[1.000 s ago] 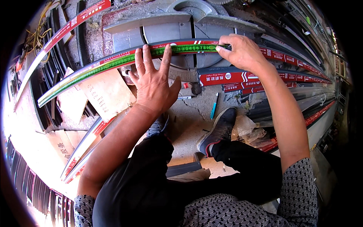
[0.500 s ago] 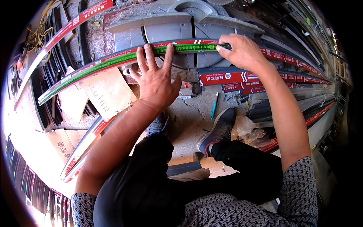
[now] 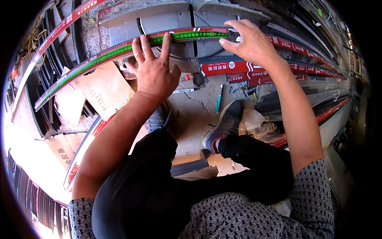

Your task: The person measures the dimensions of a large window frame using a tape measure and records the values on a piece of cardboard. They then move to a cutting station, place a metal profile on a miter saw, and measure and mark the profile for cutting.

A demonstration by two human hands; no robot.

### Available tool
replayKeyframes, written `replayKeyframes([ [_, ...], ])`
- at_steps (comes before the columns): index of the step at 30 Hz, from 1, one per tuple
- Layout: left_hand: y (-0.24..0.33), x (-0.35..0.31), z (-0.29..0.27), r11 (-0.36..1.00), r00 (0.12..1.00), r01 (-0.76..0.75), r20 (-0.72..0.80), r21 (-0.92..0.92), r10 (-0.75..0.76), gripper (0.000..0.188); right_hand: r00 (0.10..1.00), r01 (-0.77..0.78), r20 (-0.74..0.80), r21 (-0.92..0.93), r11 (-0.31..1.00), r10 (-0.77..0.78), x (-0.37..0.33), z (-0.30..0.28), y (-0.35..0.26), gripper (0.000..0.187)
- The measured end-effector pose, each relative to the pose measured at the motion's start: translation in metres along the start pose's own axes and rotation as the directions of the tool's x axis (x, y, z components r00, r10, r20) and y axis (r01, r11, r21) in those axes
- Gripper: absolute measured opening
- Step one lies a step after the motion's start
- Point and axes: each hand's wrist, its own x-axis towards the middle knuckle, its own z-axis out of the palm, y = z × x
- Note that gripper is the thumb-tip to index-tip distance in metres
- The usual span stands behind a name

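Observation:
A long green measuring tape [image 3: 95,59] lies along a red and dark strip [image 3: 175,32] that curves across the upper part of the view. Pressing on both is my left hand [image 3: 155,71], its fingers spread and holding nothing. At the right end of the visible tape, my right hand [image 3: 254,46] curls around a small dark part, thumb below and forefinger above. That looks like the tape measure's body, mostly hidden by the fingers. Under the strip sits a grey metal machine base [image 3: 163,24] with a round table.
Red-labelled strips [image 3: 223,67] are stacked at right. Handwritten cardboard [image 3: 103,91] lies left, near dark strips [image 3: 51,71]. A teal pen [image 3: 219,99] and a white marker [image 3: 184,91] lie on the floor near my shoe [image 3: 229,119]. Yellow cord [image 3: 34,44] is at far left.
My right thumb and forefinger have spread wider, and more tape markings show beside them. My left hand stays on the tape and strip. The whole view has shifted slightly.

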Motion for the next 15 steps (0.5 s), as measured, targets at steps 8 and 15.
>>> replayKeyframes([
  [8, -0.002, -0.002, 0.004, 1.000, 0.999, -0.019, -0.030, 0.000, 0.019, 0.093, 0.844, -0.040, -0.516, 0.213, 0.976, 0.148, -0.053, 0.022, -0.014, 0.053],
  [15, -0.002, -0.002, 0.005, 0.999, 0.998, -0.035, -0.050, -0.003, 0.035, 0.093, 0.807, -0.192, -0.325, 0.647, 0.738, 0.494, -0.144, 0.103, -0.060, 0.014],
])
